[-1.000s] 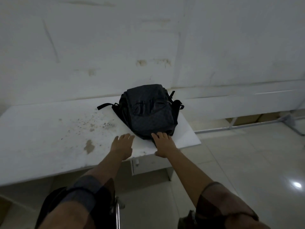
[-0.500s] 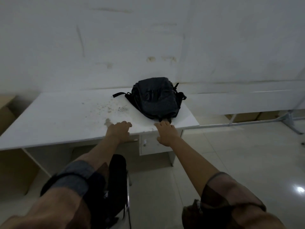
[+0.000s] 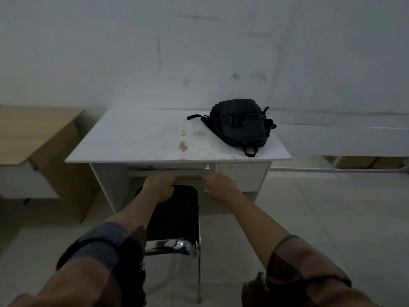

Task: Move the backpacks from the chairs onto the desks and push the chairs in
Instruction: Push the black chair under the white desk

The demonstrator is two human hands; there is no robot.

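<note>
**Backpack on the tabletop, your hands by the chair**

The black backpack [image 3: 240, 124] lay on the white tabletop [image 3: 132, 138], right of centre in the frame. Below it, at centre, your left hand [image 3: 159, 187] sat at the top of the black chair [image 3: 177, 213], fingers curled over its edge. Your right hand [image 3: 218, 185] hovered just right of the chair, fingers loosely bent, holding nothing.

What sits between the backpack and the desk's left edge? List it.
Head view: only bare white desktop, with dark specks and a brown stain beside the backpack.
</note>
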